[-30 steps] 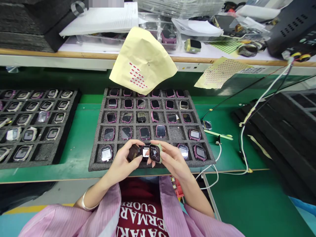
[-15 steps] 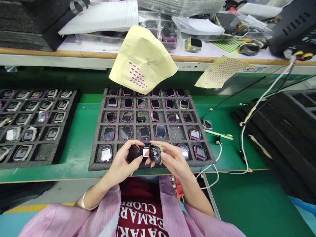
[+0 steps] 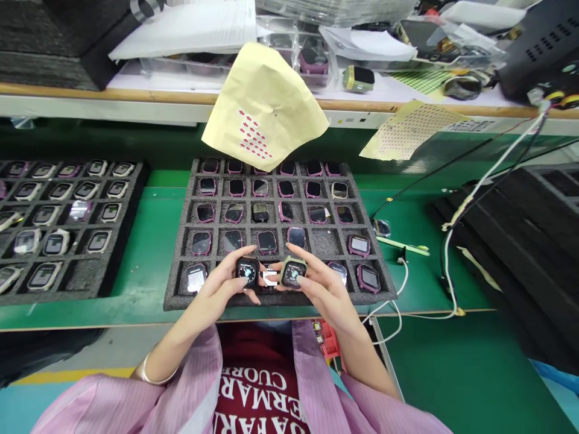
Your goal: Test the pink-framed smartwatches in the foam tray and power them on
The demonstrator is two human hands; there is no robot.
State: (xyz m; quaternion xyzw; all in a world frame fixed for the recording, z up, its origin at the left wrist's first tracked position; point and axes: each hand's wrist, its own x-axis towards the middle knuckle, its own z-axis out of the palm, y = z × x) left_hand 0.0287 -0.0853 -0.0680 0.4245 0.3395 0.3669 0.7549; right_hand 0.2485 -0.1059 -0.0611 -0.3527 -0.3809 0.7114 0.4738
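Observation:
Between the thumb and fingers of my left hand [image 3: 226, 280] is a black watch [image 3: 248, 272], its lit dial facing up. My right hand [image 3: 321, 282] grips a green-rimmed watch [image 3: 293, 272], also with a lit dial. The two watches are side by side and apart, above the front rows of a dark foam tray [image 3: 328, 236]. Many compartments of this tray hold purple-rimmed watches [image 3: 201, 243]. A lit white screen [image 3: 270, 276] shows between my hands, partly covered by fingers.
A second foam tray [image 3: 81, 274] with pale watches stands at the left. Yellow paper [image 3: 266, 108] hangs from the shelf edge [image 3: 181, 96] over the tray's back. White cables [image 3: 447, 265] and stacked black foam [image 3: 506, 241] are at the right.
The black watch in my left hand has turned from a dark face to a lit dial facing up. My hands have moved slightly apart, and the green-rimmed watch has shifted a little right.

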